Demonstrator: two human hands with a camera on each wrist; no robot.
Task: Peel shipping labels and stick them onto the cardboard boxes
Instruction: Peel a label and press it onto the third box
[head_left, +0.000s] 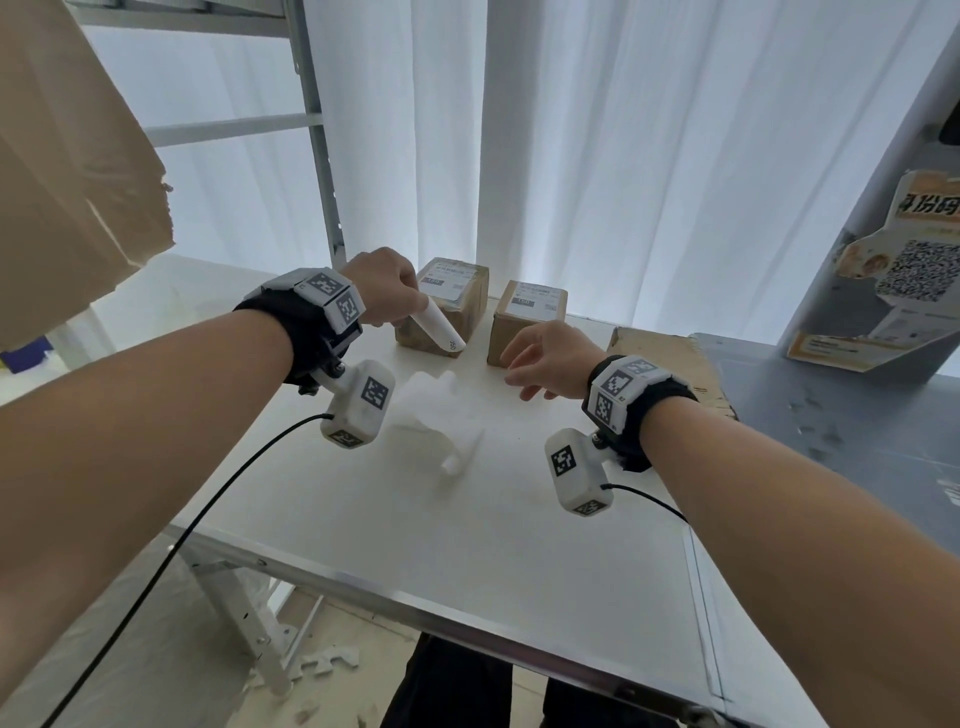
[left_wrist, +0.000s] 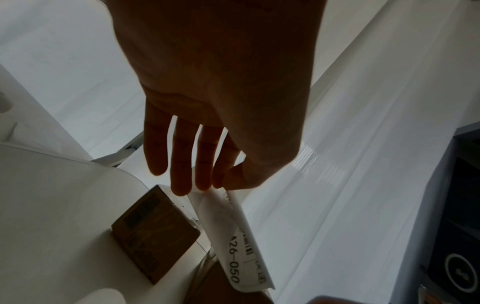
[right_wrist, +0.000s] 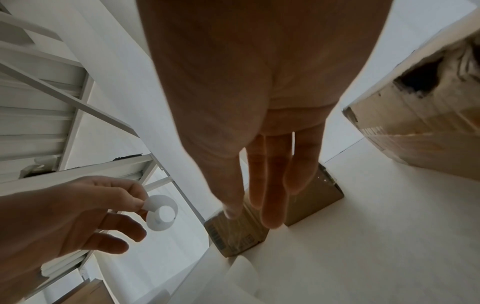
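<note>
Two small cardboard boxes stand at the far side of the white table (head_left: 467, 545), each with a printed label on its top. My left hand (head_left: 402, 312) pinches a curled white shipping label (head_left: 440, 328) between thumb and fingers, just in front of the left box (head_left: 470, 309). The left wrist view shows that label (left_wrist: 241, 236) rolled into a tube, with the print "050" at its free end. My right hand (head_left: 519, 376) hovers with relaxed, straight fingers in front of the right box (head_left: 511, 332) and holds nothing.
Crumpled white backing paper (head_left: 441, 415) lies mid-table between my wrists. A worn large cardboard box (head_left: 670, 358) sits at the right, beside a grey surface (head_left: 831, 415). Torn cardboard (head_left: 67, 156) hangs at the upper left, next to a metal rack (head_left: 322, 156).
</note>
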